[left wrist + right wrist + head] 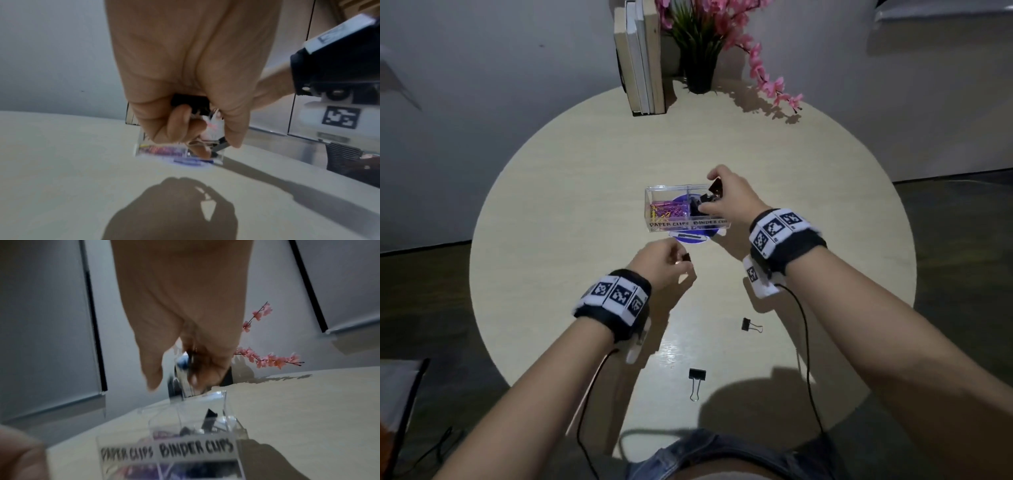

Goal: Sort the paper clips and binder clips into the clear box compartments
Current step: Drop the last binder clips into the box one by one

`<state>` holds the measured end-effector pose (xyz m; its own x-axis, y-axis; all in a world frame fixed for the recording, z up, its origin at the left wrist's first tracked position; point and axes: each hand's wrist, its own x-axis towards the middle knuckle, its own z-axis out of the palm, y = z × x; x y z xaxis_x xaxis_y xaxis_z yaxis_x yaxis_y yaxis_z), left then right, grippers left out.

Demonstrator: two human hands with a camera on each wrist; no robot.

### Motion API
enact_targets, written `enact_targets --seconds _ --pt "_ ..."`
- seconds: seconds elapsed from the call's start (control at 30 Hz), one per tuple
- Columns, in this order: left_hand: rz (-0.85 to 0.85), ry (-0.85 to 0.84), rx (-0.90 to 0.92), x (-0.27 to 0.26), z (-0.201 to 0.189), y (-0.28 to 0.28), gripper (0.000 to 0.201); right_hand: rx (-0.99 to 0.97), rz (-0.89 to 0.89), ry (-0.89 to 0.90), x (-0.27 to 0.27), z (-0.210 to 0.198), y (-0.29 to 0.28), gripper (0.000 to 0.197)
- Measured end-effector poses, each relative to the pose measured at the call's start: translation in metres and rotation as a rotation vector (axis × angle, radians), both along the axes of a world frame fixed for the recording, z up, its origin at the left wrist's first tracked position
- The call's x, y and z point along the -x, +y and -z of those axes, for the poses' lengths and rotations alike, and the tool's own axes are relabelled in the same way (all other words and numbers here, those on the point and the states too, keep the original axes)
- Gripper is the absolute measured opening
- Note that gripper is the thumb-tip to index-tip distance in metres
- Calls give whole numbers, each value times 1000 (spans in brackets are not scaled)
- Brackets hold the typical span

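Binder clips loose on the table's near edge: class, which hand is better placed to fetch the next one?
Probably the left hand: it is nearer the two loose binder clips, though it holds something small and dark. The right hand is over the box.

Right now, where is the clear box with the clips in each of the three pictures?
Head: the clear box sits mid-table, under the right hand.
Left wrist: it shows small and blurred at centre, behind the left hand.
Right wrist: it fills the bottom centre, its words facing the camera.
Shared landmark: the purple disc under the box, also seen from the left wrist.
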<state>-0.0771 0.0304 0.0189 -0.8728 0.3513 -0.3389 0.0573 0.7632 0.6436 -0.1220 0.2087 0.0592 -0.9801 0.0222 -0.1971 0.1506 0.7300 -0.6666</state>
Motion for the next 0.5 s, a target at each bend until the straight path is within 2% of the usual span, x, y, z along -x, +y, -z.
enact_targets --seconds 0.03,0.1,0.2,0.27,0.33,0.43,0.5 --pt "13 43 5 14 -6 7 20 -8 -19 -50 3 -2 2 57" --pt "51 131 27 40 -18 22 23 -1 18 -26 -2 -4 9 58" --pt "73 253 83 66 -28 48 26 67 152 50 -34 1 25 34" --pt "97 330 128 77 -25 65 26 73 133 -49 -68 9 32 20" --pt "108 379 138 82 -19 77 29 62 101 -161 -107 19 35 19" --pt "143 404 194 85 -6 85 45 21 83 -236 -152 32 32 21" --pt "177 424 228 83 1 82 53 -8 42 -277 -168 40 29 11"
